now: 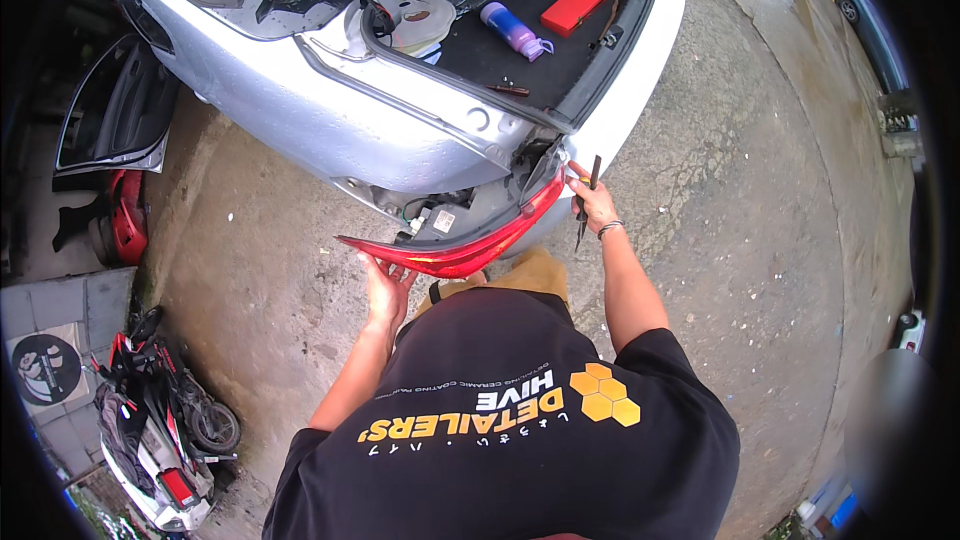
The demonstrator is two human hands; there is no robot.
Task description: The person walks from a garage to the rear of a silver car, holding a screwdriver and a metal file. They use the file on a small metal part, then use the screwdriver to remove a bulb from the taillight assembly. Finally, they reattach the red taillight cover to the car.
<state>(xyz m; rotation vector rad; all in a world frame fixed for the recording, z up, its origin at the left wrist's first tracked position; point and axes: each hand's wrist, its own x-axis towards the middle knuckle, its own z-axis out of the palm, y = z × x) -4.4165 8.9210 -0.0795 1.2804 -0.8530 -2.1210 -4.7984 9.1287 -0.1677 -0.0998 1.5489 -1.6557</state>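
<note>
A long red tail light (460, 258) is out from the rear corner of a silver car (400, 120), with its grey housing (470, 218) facing the body. My left hand (385, 290) grips its left end from below, thumb and fingers at the lens edge. At the other end, my right hand (598, 205) has its fingertips at the upper tip of the lens. Held in that same hand is a slim dark screwdriver (582, 225), one end up past the fingers, the other pointing down. A white connector (417, 224) with wiring shows beside the housing.
In the open trunk lie a purple bottle (515, 32), a red box (581, 2) and a small tool (508, 90). A removed car door (115, 105) and a red part (128, 215) stand at the left. Below them is a motorcycle (165, 430). Concrete ground (740, 270) surrounds the car.
</note>
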